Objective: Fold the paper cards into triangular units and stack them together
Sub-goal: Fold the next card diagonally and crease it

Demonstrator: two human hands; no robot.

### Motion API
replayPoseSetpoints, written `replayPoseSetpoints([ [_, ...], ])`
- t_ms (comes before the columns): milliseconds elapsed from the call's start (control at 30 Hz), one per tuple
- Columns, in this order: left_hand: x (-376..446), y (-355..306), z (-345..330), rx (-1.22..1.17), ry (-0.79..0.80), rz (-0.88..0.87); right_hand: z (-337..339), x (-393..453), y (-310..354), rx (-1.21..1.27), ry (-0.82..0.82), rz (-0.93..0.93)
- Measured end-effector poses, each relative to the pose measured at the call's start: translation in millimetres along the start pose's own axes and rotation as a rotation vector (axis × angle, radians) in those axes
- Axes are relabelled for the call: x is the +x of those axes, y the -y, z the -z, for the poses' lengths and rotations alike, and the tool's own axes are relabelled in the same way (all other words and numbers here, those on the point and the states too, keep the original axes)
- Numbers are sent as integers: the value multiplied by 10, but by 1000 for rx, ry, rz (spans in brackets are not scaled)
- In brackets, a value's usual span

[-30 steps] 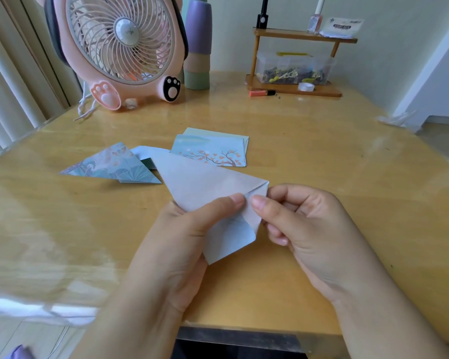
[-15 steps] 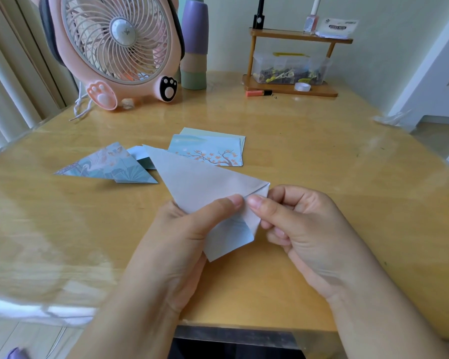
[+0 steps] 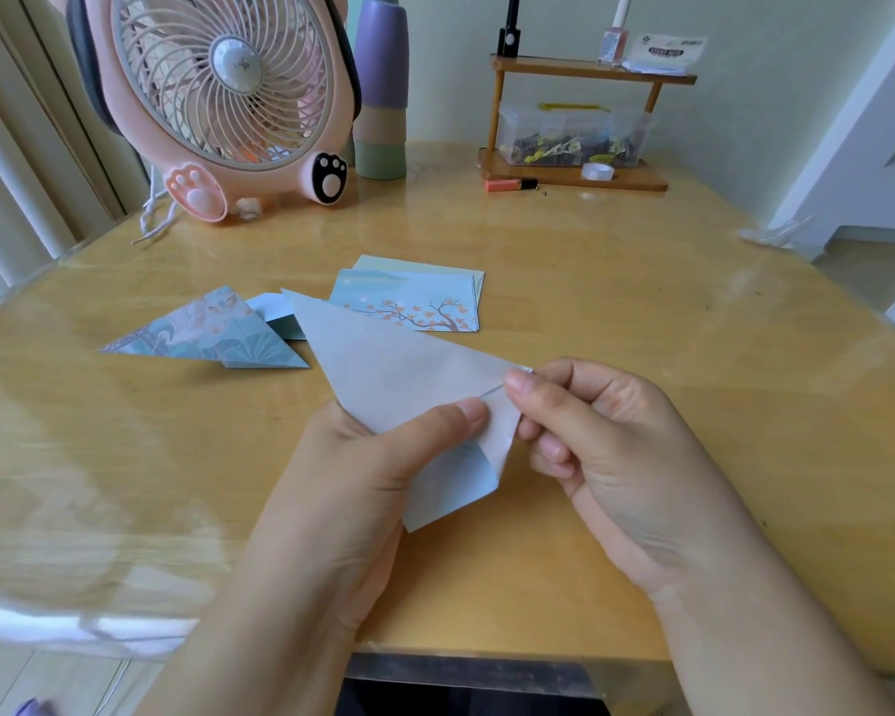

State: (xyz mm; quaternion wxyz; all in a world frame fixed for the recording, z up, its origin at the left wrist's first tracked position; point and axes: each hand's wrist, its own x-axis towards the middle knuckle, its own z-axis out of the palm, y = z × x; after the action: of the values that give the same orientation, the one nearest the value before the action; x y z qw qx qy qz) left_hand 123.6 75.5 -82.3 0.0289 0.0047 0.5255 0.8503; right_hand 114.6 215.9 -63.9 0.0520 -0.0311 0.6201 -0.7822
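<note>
Paper card [image 3: 383, 374] pinched between both hands [image 3: 487, 457] (clear box [image 3: 572, 134] of small bits on shelf [image 3: 572, 180])

The tabletop [image 3: 616, 312] is pale wood under a glossy, reflective clear cover. The folded card [image 3: 383, 374] is matt, smooth paper, as are the printed cards [image 3: 414, 302]. The fan [image 3: 218, 95] is smooth pink plastic; the small shelf [image 3: 590, 69] is varnished wood.

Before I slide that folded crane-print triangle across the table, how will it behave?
The folded triangle probably slides easily: it looks thin and light on a glossy table. Its layers may spring open, since one edge seems slightly lifted. It likely bends if pinched by a tip.
</note>
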Motion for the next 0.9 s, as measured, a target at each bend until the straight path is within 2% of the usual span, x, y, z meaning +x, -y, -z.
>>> replayPoseSetpoints([
  [500,-16,-3,-22,10,21,-10,23,-5,33,124,15,-59],
  [733,-14,-51,-34,-56,-62,3,12,-23,-20,-56,78,-47],
  [900,-40,-79,-66,-55,-93,41,-10,-29,-49,-179,104,33],
])
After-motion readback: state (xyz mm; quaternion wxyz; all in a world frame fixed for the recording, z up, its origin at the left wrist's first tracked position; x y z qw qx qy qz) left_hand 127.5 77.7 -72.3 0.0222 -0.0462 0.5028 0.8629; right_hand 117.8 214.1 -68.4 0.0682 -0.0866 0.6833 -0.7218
